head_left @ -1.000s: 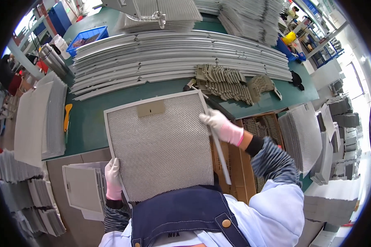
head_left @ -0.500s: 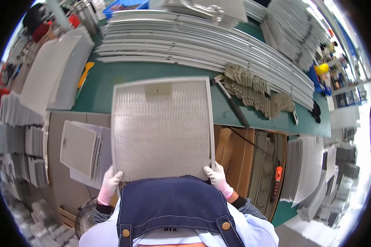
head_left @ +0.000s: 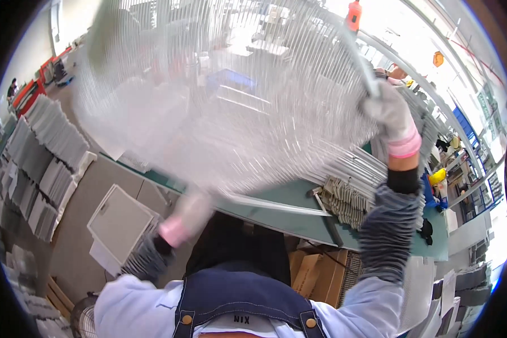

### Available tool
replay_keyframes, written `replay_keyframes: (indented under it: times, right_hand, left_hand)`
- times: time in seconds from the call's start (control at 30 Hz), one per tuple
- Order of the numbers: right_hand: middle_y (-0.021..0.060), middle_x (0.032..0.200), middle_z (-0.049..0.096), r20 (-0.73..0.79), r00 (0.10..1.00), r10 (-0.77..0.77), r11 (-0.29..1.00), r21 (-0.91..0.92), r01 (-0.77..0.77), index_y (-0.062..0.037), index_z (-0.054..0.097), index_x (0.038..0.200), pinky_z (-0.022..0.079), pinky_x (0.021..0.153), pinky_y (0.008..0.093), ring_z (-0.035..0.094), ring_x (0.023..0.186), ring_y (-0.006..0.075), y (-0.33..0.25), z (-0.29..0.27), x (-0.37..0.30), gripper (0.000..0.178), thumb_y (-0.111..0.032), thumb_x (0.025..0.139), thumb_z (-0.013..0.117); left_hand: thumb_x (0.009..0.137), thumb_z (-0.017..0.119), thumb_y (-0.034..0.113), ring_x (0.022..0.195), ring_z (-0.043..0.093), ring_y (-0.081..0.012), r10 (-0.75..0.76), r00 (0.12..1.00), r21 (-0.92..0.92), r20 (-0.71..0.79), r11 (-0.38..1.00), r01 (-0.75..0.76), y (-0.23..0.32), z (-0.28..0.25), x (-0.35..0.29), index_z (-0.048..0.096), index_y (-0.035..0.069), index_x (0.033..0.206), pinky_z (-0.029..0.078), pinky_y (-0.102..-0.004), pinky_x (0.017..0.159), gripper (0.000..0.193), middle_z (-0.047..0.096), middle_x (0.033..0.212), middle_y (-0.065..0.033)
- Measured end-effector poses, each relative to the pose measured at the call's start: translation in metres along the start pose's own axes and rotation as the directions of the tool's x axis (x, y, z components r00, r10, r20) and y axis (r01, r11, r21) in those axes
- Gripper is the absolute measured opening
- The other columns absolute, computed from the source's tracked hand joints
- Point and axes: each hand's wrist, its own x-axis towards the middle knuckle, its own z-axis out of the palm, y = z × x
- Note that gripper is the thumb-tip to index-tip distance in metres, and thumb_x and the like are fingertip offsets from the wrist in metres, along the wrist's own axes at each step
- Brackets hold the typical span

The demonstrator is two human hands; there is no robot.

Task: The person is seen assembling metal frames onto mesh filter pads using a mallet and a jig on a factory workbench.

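A large see-through metal mesh panel [head_left: 225,112] is raised and tilted in front of me, blurred by motion. My right hand [head_left: 391,112], in a white glove with a pink cuff, is closed on the panel's right edge, arm lifted. Gloved the same way, my left hand [head_left: 188,217] is at the panel's lower edge; its fingers are smeared, so its grip is unclear. From near that hand a thin white strip [head_left: 281,207] runs right above the bench; whether it belongs to the panel I cannot tell.
Behind the mesh lies the green bench [head_left: 265,222]. A hammer [head_left: 328,217] rests beside a pile of grey corrugated pieces [head_left: 346,203] and long metal strips [head_left: 355,169]. Cardboard boxes [head_left: 321,276] stand below. Panels [head_left: 121,219] are stacked at left, with more stacks [head_left: 34,169] beyond.
The mesh panel has been lifted from upright in front of me to high and tilted. My right hand has risen far up and right; my left hand has moved up and inward. The view has shifted upward.
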Motion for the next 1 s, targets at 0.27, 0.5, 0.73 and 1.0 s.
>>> replay_keyframes:
  times: [0.27, 0.5, 0.73, 1.0]
  right_hand:
    - [-0.0060, 0.069, 0.047, 0.468, 0.674, 0.572, 0.749, 0.036, -0.661, 0.0031, 0.063, 0.084, 0.036, 0.056, 0.0258, 0.041, 0.063, 0.0056, 0.089, 0.046, -0.070, 0.019, -0.015, 0.080, 0.062]
    - [-0.0062, 0.070, 0.047, 0.668, 0.633, 0.392, 0.840, 0.022, -0.543, 0.0033, 0.062, 0.091, 0.039, 0.057, 0.0256, 0.041, 0.060, 0.0061, 0.097, 0.071, -0.030, 0.027, -0.023, 0.085, 0.062]
    - [-0.0057, 0.072, 0.054, 0.373, 0.616, 0.694, 0.717, -0.288, -0.634, 0.0060, 0.067, 0.107, 0.043, 0.061, 0.0234, 0.046, 0.064, 0.0045, 0.046, 0.079, -0.039, 0.031, -0.012, 0.081, 0.067]
    - [-0.0034, 0.072, 0.057, 0.310, 0.708, 0.635, 0.757, -0.062, -0.651, 0.0061, 0.066, 0.101, 0.044, 0.060, 0.0238, 0.047, 0.063, 0.0039, 0.057, 0.099, -0.048, 0.023, -0.002, 0.079, 0.067]
  left_hand:
    - [0.091, 0.059, 0.026, 0.102, 0.065, -0.0282, 0.318, 0.553, -0.067, 0.771, 0.903, -0.425, -0.005, -0.054, -0.069, 0.065, 0.004, 0.115, 0.051, -0.0268, 0.090, 0.033, 0.066, 0.115, -0.0147]
    - [0.078, 0.067, 0.023, 0.088, 0.065, -0.0330, 0.823, 0.537, 0.464, 0.184, 0.409, -0.786, 0.092, -0.131, 0.049, 0.063, 0.004, 0.100, 0.052, -0.0400, 0.074, 0.030, 0.066, 0.095, -0.0155]
    - [0.084, 0.065, 0.022, 0.071, 0.065, -0.0345, 0.689, 0.566, 0.244, 0.452, 0.515, -0.822, 0.125, -0.113, 0.050, 0.060, 0.000, 0.085, 0.052, -0.0400, 0.065, 0.022, 0.063, 0.074, -0.0169]
    - [0.090, 0.059, 0.021, 0.073, 0.064, -0.0352, 0.667, 0.471, -0.047, 0.578, 0.603, -0.797, 0.144, -0.075, 0.069, 0.058, -0.001, 0.097, 0.050, -0.0405, 0.066, 0.023, 0.061, 0.074, -0.0166]
